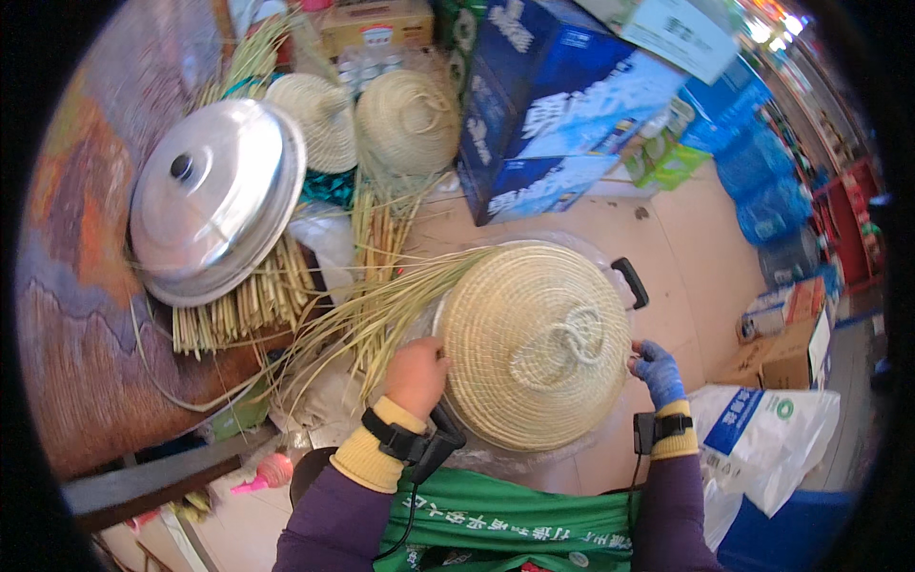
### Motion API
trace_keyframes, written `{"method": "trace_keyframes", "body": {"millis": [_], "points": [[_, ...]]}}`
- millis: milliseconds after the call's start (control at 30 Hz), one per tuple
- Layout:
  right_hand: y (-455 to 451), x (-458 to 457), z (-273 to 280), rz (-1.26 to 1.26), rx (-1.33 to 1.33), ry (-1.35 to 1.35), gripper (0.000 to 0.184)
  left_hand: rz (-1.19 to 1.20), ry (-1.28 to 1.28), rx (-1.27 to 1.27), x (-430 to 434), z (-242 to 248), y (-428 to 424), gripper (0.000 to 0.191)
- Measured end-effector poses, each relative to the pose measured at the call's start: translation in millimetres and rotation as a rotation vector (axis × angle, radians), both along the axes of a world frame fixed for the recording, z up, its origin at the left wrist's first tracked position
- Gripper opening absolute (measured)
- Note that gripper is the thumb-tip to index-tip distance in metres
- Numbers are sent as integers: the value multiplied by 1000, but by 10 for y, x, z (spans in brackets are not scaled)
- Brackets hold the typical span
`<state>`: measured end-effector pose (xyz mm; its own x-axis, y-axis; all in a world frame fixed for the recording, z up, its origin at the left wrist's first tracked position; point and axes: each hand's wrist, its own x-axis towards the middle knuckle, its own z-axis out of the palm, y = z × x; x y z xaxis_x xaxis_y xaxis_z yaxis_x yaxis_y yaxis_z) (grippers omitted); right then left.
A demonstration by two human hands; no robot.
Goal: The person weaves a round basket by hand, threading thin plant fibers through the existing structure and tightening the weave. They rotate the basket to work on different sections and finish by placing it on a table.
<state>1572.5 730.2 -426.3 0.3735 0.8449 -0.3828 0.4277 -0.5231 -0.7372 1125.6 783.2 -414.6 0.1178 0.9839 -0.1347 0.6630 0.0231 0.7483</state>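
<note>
A round, domed lid of coiled, woven straw (493,343) with a looped handle on top lies before me, over a pot with a black side handle (630,284). My left hand (417,375) is at the lid's left rim, its fingers curled; what they pinch is hidden. Long loose straw strands (386,300) run from the lid's left edge toward the left. At the right rim is my right hand (654,368), in a blue fingerless covering, with its fingertips against or very near the edge. Black straps with small devices circle both wrists.
A metal lid (214,200) rests on bundled stalks (243,300) at a wooden table (93,357). Behind are two more woven straw lids (407,121) and blue cartons (543,107). Water bottles (765,179), a cardboard box (779,350) and a white plastic bag (772,443) stand on the right.
</note>
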Motion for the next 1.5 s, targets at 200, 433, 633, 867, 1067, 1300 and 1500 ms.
{"method": "trace_keyframes", "body": {"millis": [200, 433, 633, 867, 1067, 1300, 1500], "points": [[20, 12, -31, 78, 31, 12, 47, 6, -50, -35, -11, -51, 3, 24], [30, -1, 0, 130, 75, -1, 47, -22, -38, -45, -47, -92, 22, 27], [127, 202, -16, 27, 108, 84, 35, 43, 31, -155, -59, -77, 33, 43], [407, 403, -227, -100, 254, 182, 35, 32, 201, 13, -26, 209, -292, 37], [663, 286, -244, -116, 406, 337, 36, 253, 161, -101, -55, 383, -582, 33], [773, 329, -158, -263, 373, 594, 30, 232, 259, -205, -7, 427, -686, 39], [681, 495, -140, -302, 234, 824, 22, 112, 370, -37, 142, 419, -575, 42]]}}
